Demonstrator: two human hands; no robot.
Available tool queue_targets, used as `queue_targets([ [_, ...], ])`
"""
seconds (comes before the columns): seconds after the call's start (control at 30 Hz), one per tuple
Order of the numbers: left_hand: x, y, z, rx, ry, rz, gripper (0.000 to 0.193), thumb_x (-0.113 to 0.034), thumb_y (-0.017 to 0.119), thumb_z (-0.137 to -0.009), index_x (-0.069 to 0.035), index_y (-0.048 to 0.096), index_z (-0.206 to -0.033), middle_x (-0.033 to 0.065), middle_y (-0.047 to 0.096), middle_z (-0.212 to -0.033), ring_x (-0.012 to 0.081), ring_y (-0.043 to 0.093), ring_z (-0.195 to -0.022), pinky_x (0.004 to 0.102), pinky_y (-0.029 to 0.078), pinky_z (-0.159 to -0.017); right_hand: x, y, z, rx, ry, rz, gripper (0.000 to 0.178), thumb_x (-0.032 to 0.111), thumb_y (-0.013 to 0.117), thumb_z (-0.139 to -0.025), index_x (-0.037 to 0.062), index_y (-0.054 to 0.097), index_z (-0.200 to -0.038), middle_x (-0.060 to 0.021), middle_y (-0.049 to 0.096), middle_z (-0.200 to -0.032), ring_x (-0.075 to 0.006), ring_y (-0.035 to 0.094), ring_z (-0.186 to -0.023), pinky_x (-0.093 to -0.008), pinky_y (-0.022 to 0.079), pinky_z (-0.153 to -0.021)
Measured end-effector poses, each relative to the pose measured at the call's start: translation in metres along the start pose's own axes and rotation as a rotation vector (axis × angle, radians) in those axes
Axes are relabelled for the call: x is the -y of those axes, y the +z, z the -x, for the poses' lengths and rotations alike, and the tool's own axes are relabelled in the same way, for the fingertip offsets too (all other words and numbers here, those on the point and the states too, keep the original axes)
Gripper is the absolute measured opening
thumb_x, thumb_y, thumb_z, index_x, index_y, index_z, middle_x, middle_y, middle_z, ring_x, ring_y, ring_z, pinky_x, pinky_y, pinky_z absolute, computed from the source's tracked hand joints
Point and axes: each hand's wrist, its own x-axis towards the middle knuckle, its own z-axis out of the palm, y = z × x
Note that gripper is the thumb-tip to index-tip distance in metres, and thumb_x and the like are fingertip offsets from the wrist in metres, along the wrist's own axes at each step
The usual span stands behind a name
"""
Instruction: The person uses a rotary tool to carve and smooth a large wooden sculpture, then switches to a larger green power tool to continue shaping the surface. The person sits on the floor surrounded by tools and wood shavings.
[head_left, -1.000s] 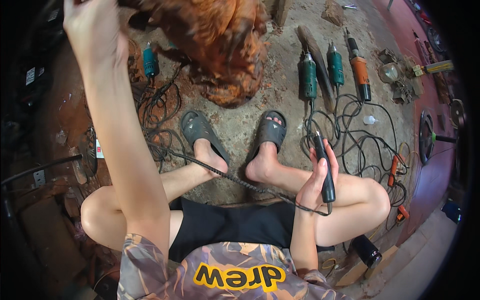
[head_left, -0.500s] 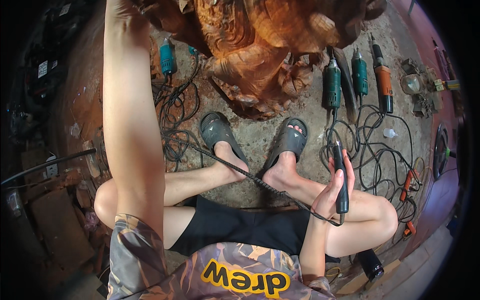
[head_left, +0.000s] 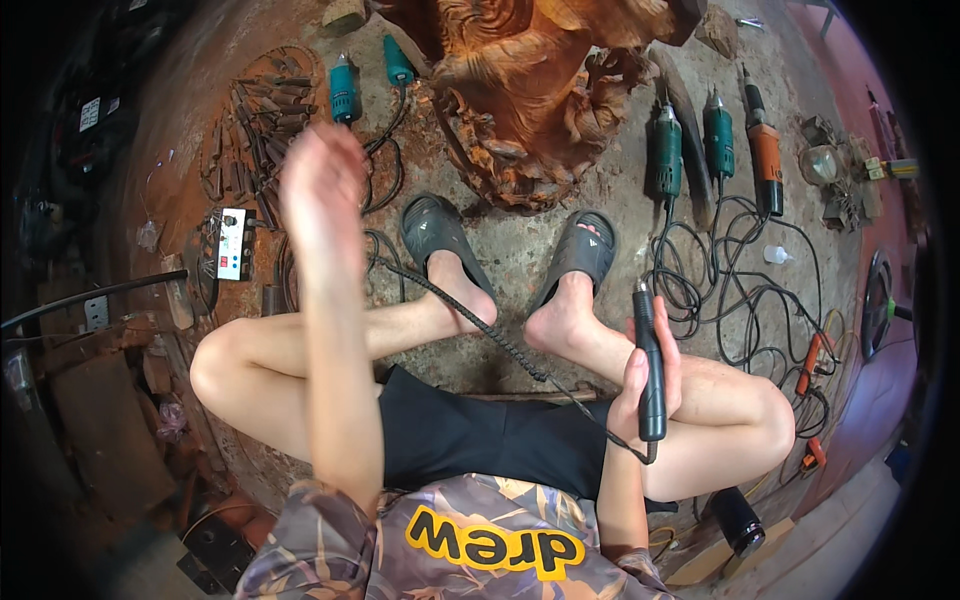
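In my right hand [head_left: 628, 385] is a slim black rotary tool handpiece [head_left: 650, 370], its metal tip pointing away from me and a partly coiled black cord [head_left: 500, 350] leaving its near end. My left hand [head_left: 322, 190] is raised over the left side of the floor, smeared by motion, so its fingers do not show clearly. Beyond my feet stands a reddish-brown carved wood piece [head_left: 530, 90], and neither hand touches it. The left hand is nearest to a teal power tool [head_left: 342, 90] and a pile of carving bits [head_left: 265, 120].
A white control box [head_left: 235, 243] lies left of my knee. Two green die grinders [head_left: 668, 155] and an orange one [head_left: 767, 165] lie at the right, their black cables [head_left: 740, 270] tangled nearer me. Another teal tool [head_left: 398, 62] lies beside the carving.
My left hand has come back toward me from the carving, uncovering the carving bits and control box. The carving sits farther away. My right hand has shifted slightly left with the handpiece.
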Motion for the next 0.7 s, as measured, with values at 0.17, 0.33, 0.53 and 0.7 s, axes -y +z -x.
queue_targets([
  [0.17,0.109,-0.036,0.135,0.21,-0.432,-0.133,0.017,-0.018,0.057,-0.107,-0.005,0.067,-0.111,0.0051,0.07,-0.102,0.0137,0.065,-0.093,0.0284,0.051,-0.086,0.013,0.006,0.004,0.121,-0.056,0.08,0.046,0.015,0.06,-0.097,-0.0123,0.058,-0.133,-0.0385,0.058,-0.137,-0.0442,0.062,-0.128,-0.048,0.051,-0.107],
  [0.33,0.115,-0.024,0.168,0.69,-0.648,0.023,0.054,-0.044,0.038,-0.113,-0.001,0.06,-0.137,0.0115,0.067,-0.132,0.0209,0.059,-0.127,0.0378,0.041,-0.113,0.018,0.025,0.001,0.221,-0.158,0.119,0.048,0.019,0.069,-0.093,-0.0122,0.062,-0.129,-0.0355,0.064,-0.131,-0.0426,0.066,-0.123,-0.0461,0.053,-0.104],
  [0.53,0.085,-0.005,0.161,0.872,-0.835,0.107,0.07,-0.056,0.038,-0.109,0.003,0.051,-0.144,0.0202,0.056,-0.146,0.0272,0.052,-0.137,0.0415,0.036,-0.118,0.014,0.047,0.001,0.318,-0.19,0.029,0.049,0.007,0.08,-0.08,-0.0094,0.067,-0.124,-0.0294,0.067,-0.129,-0.0385,0.073,-0.107,-0.0406,0.058,-0.094],
  [0.7,0.084,0.002,0.162,0.739,-0.906,0.087,0.059,-0.045,0.037,-0.112,0.005,0.058,-0.135,0.0235,0.058,-0.144,0.029,0.056,-0.132,0.0407,0.039,-0.115,0.004,0.043,-0.007,0.367,-0.223,0.061,0.052,0.008,0.083,-0.078,-0.0057,0.067,-0.125,-0.0268,0.067,-0.131,-0.038,0.072,-0.109,-0.0413,0.058,-0.094],
])
